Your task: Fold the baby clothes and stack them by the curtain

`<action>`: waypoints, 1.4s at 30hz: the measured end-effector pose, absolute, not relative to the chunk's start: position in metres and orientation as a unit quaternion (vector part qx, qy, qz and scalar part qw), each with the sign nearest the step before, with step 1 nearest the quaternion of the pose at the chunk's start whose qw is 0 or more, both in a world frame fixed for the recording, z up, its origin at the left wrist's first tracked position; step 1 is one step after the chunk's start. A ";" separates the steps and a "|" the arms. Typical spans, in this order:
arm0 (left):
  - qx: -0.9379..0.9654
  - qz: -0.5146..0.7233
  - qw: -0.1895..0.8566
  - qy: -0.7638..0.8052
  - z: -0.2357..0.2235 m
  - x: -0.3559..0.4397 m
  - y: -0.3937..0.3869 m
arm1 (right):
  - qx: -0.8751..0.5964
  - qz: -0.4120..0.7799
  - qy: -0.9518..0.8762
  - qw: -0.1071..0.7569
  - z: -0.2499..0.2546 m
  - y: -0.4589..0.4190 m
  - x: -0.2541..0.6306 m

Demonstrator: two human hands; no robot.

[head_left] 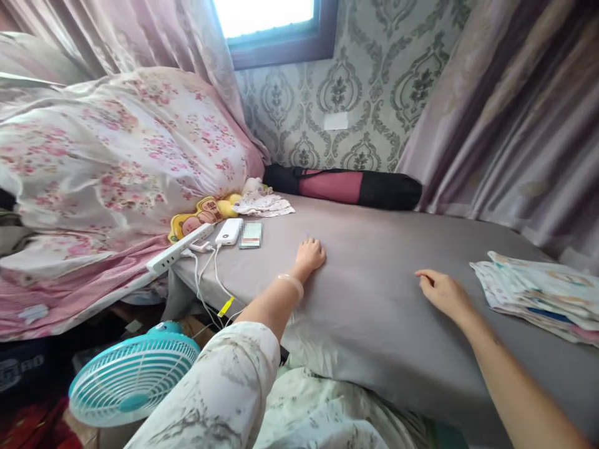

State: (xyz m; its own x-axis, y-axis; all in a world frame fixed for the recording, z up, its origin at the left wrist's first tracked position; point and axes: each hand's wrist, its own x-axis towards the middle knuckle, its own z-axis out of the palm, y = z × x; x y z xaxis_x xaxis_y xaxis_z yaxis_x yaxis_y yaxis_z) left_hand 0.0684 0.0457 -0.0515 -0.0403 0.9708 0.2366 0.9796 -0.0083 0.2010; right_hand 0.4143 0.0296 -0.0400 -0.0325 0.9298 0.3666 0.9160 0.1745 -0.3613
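Observation:
My left hand (311,254) rests palm down on the grey bed sheet (365,274), holding nothing that I can see, its fingers slightly bent. A pale bangle (292,285) circles that wrist. To its left lie a blurred-out phone-like object (251,235) and a white power bank (229,231) with a cable. My right hand (442,292) is just over or on the sheet, index finger stretched to the left and the other fingers partly hidden. Nothing shows in it. Just right of it sits a stack of folded cloths (538,293).
A white power strip (180,249) with cables bridges the bed's left edge. Below stands a turquoise fan (135,374). Along the wall lies a black and maroon long bag (344,187). A yellow plush toy (229,206) and a crumpled cloth (264,204) are near the floral bedding (131,137).

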 end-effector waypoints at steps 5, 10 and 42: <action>-0.693 -0.157 0.011 -0.703 -0.053 0.069 0.048 | -0.584 0.044 -0.781 0.217 -0.042 0.066 0.358; -0.704 -0.139 0.018 -0.697 -0.053 0.069 0.048 | -0.509 0.056 -0.840 0.181 -0.051 0.096 0.297; -0.440 -0.200 0.013 -0.875 -0.001 -0.206 0.158 | -0.433 0.059 -0.864 0.252 -0.081 0.119 0.249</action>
